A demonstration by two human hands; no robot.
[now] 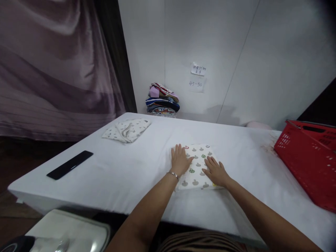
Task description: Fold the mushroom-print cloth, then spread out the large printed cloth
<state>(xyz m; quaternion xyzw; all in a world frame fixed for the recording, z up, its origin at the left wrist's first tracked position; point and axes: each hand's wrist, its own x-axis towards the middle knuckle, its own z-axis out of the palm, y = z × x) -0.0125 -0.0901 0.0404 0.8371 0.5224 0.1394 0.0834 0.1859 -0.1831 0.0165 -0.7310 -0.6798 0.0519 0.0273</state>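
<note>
A folded white cloth [198, 171] printed with grey, green and red mushroom shapes lies flat on the white-covered table [126, 175] in front of me. My left hand [180, 160] rests on its left edge, fingers stretched out and pointing away from me. On the right part of the same cloth, my right hand [216, 171] lies flat with its fingers spread. Neither hand grips anything. Another white cloth [127, 130] with small dark prints sits loosely folded at the table's far left.
A long black flat object [70, 165] lies near the left edge. At the right stands a red plastic basket [307, 161]. Behind the table rises a stack of folded fabrics [162, 99] against the wall, where paper notes [196, 84] hang. A pinkish curtain [52, 70] covers the left.
</note>
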